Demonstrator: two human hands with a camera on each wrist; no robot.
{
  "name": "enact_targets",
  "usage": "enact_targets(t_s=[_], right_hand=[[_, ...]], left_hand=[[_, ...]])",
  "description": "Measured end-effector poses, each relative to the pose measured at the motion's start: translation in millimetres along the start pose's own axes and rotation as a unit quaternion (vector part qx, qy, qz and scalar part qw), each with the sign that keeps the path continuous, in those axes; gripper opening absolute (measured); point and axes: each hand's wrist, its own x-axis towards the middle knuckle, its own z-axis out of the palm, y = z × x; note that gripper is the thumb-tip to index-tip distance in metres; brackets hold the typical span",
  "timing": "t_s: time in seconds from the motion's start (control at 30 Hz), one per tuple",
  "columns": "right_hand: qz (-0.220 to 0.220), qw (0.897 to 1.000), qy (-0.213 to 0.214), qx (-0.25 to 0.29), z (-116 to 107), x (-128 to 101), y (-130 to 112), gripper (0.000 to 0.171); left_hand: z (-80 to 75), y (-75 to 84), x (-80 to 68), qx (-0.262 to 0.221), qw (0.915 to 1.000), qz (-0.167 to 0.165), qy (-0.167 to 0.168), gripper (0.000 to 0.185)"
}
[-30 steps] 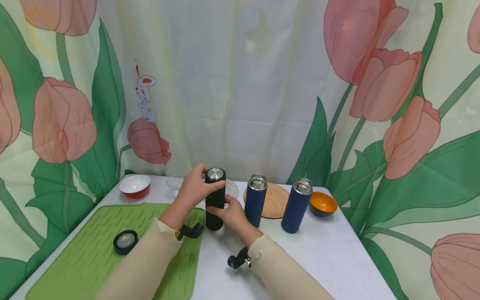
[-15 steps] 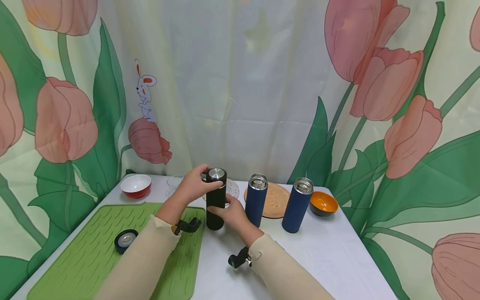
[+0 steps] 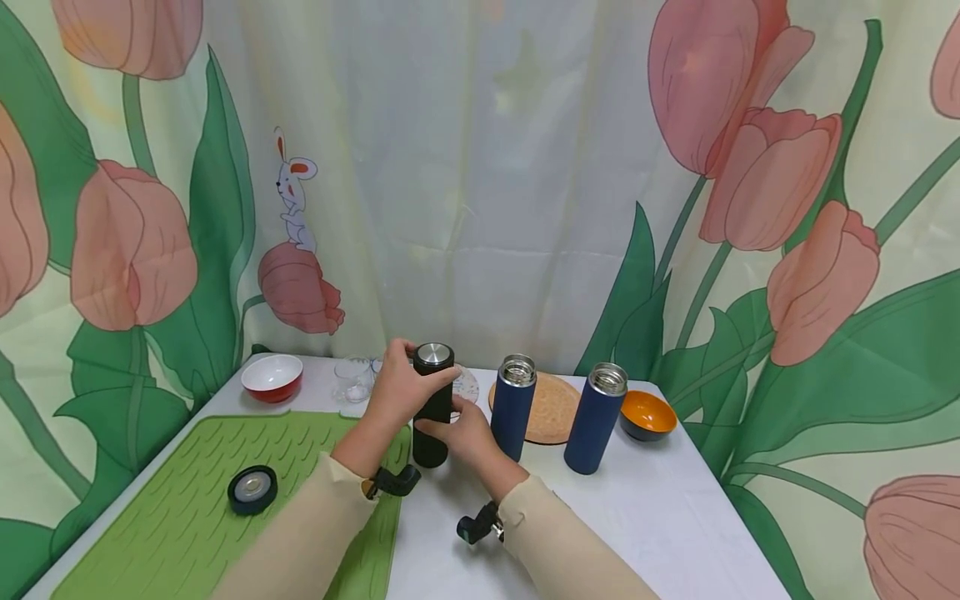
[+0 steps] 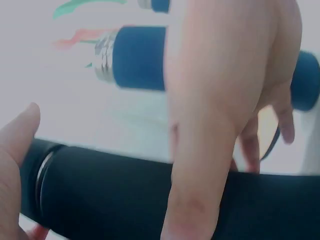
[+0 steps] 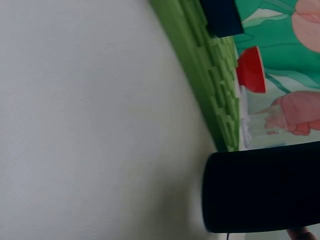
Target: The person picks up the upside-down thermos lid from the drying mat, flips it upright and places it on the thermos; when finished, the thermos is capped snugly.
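Note:
A black vacuum flask (image 3: 430,452) stands upright on the white table, its steel-topped lid (image 3: 434,354) on it. My left hand (image 3: 400,385) grips this lid, thumb across the near side and fingers behind. Lower down, my right hand (image 3: 470,432) holds the flask's body from the right. In the left wrist view a thin silver line shows between lid and body, and the right hand's thumb lies along the black body. The right wrist view shows the flask's base, with a fingertip at the lower edge. On the green mat (image 3: 315,442) lies another round black lid (image 3: 252,489), underside up.
Two blue flasks (image 3: 513,408) (image 3: 596,421) without lids stand to the right. Behind them lies a round cork-coloured board (image 3: 552,408). An orange bowl (image 3: 648,414) stands at the right, a red bowl (image 3: 272,378) and clear glasses (image 3: 352,380) at the back left.
My left wrist has swung right and nearer the flask, the hand still around the lid. My right hand and the flask keep their place; the head view has tilted slightly.

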Motion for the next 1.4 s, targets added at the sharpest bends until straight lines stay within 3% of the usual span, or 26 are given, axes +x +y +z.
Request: enact_targets(t_s=[0.1,0.23,0.57,0.7,0.8,0.9,1.1,1.23,1.4], right_hand=[[0.004,1.000,-0.003,-0.001,-2,0,-2,0.053],[0.008,1.000,-0.012,-0.002,-4,0,-3,0.053],[-0.001,1.000,-0.018,0.003,-5,2,-2,0.052],[0.002,1.000,-0.019,0.004,-5,1,-2,0.053],[0.003,1.000,-0.018,0.002,-5,0,-3,0.055],[0.002,1.000,-0.019,0.002,-5,0,-3,0.055],[0.001,1.000,-0.021,0.005,-6,1,-3,0.051],[0.001,1.000,-0.016,-0.002,-5,0,-3,0.051],[-0.008,1.000,-0.018,0.001,-3,0,-1,0.050]], left_hand=[[5.3,2.1,-2.7,0.020,0.9994,0.001,0.029,0.088],[3.5,-2.9,-1.0,0.035,0.9986,0.026,0.028,0.078],[-21.4,-16.8,17.1,-0.006,0.9923,0.081,-0.094,0.069],[-28.2,-21.9,19.6,-0.029,0.9878,0.076,-0.133,0.067],[-29.2,-23.5,17.1,-0.043,0.9873,0.062,-0.140,0.064],[-25.9,-21.4,12.8,-0.040,0.9911,0.058,-0.113,0.061],[-8.6,-8.5,0.3,0.018,0.9986,0.049,-0.004,0.063],[5.4,0.2,-6.5,0.049,0.9967,0.031,0.058,0.070],[15.7,2.4,-11.9,0.046,0.9934,0.032,0.100,0.075]])
